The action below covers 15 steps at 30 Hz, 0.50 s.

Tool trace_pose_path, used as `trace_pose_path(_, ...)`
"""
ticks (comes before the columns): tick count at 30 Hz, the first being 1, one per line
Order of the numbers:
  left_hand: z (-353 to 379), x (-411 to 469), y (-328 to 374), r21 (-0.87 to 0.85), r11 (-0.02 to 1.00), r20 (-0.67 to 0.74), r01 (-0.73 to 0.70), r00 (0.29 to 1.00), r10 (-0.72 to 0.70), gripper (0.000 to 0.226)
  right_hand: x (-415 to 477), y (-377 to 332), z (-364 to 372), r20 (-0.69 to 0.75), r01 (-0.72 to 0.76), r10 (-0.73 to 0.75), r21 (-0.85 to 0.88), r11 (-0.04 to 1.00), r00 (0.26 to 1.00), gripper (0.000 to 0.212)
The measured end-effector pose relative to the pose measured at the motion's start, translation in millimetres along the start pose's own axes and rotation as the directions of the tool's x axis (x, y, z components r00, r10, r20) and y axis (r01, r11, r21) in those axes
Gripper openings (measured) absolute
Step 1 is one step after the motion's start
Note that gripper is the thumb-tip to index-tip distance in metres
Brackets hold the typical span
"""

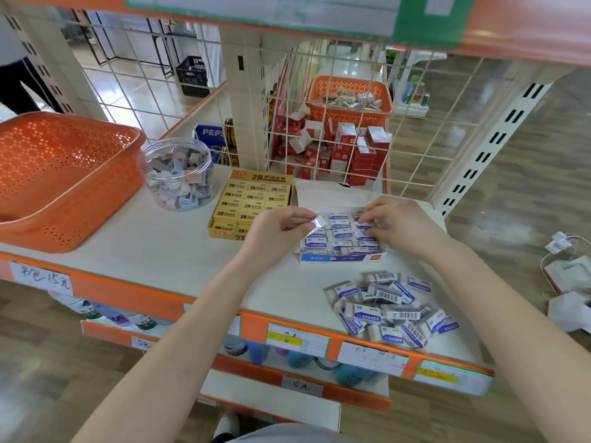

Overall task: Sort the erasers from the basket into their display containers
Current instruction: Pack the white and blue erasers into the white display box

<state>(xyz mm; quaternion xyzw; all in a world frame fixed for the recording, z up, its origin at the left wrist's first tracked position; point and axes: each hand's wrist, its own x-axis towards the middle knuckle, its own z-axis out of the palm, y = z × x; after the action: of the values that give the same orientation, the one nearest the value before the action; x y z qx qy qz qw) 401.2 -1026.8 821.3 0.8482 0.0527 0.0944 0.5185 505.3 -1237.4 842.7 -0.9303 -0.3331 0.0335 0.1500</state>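
**A:** In the head view, what is the left hand (281,231) doing?

**B:** It hovers above the shelf (160,251), between the yellow box (252,203) and the white box (339,259). Thumb and fingertips pinch one wrapped eraser (315,224), held at the white box's left edge.

**A:** And the right hand (396,223)?

**B:** It's over the right half of the white box, fingers bent down, tips on the packed rows. I cannot tell whether it grips one of them or only presses on them.

**A:** How does the white box look?

**B:** Its lid flap stands open at the back. Blue-and-white erasers lie inside in tight rows.

**A:** Where are the rest?

**B:** A loose pile (387,310) of the same blue-and-white kind lies on the shelf near its front edge, in front of the white box and a little to the right. Some show barcodes, some the word ERASER.

**A:** The other containers?

**B:** The yellow box holds rows marked 2B and sits just left of the white box. A clear jar (177,174) of pastel erasers stands behind and left of it.

**A:** The basket (64,177)?

**B:** Orange, perforated, at the shelf's left end, just beside the jar.
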Motion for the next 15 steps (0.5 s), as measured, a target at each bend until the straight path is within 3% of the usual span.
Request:
trace_pose_path(7, 0.5, 0.8, 0.4, -0.003, 1.000, -0.001, -0.001, 1.000, 0.001, 0.022, 1.7, -4.7, 10.6, -0.080, -0.002, -0.003, -0.067, 0.998, 0.997, 0.014)
trace_pose_path(15, -0.2, 0.0, 0.2, -0.015, 1.000, 0.005, 0.015, 1.000, -0.015, 0.021, 1.1, -8.0, 4.7, -0.046, 0.010, -0.014, -0.072, 0.997, 0.999, 0.022)
